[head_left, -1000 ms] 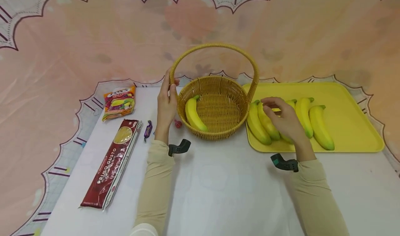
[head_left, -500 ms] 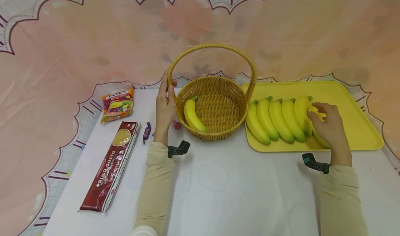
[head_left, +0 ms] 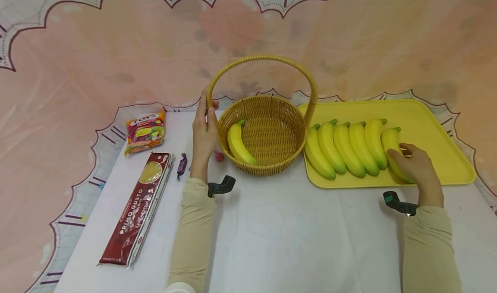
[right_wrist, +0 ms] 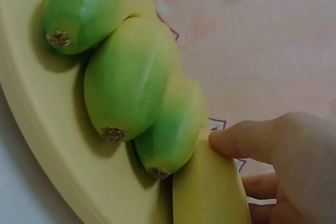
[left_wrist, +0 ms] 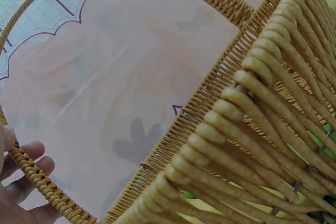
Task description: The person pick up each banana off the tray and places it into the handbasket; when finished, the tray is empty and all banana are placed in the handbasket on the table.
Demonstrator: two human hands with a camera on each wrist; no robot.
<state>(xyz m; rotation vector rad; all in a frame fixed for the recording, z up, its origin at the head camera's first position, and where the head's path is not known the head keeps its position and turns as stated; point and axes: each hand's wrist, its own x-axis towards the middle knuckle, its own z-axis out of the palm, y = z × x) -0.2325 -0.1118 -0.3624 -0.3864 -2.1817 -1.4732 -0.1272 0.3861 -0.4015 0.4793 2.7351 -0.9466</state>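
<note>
A wicker basket (head_left: 262,168) with a tall hoop handle (head_left: 264,57) stands mid-table, and one banana (head_left: 238,144) lies inside it on the left. At the handle's left side my left hand (head_left: 203,131) holds on, with fingers (left_wrist: 31,153) behind the wicker in the left wrist view. On the yellow tray (head_left: 438,146) several bananas (head_left: 349,150) lie side by side in a row. My right hand (head_left: 419,165) grips the row's rightmost banana (head_left: 391,144). In the right wrist view its thumb (right_wrist: 226,142) lies on that banana's peel, the other fingers partly hidden beyond it.
Left of the basket lie an orange snack bag (head_left: 145,132), a long red spaghetti pack (head_left: 136,209), a purple wrapped candy (head_left: 181,165) and a small red candy (head_left: 219,156). A patterned cloth (head_left: 155,47) hangs behind the white table (head_left: 291,237).
My right hand has moved right across the bananas, then slightly down onto the rightmost one, and now grips it. My left hand stays on the basket handle.
</note>
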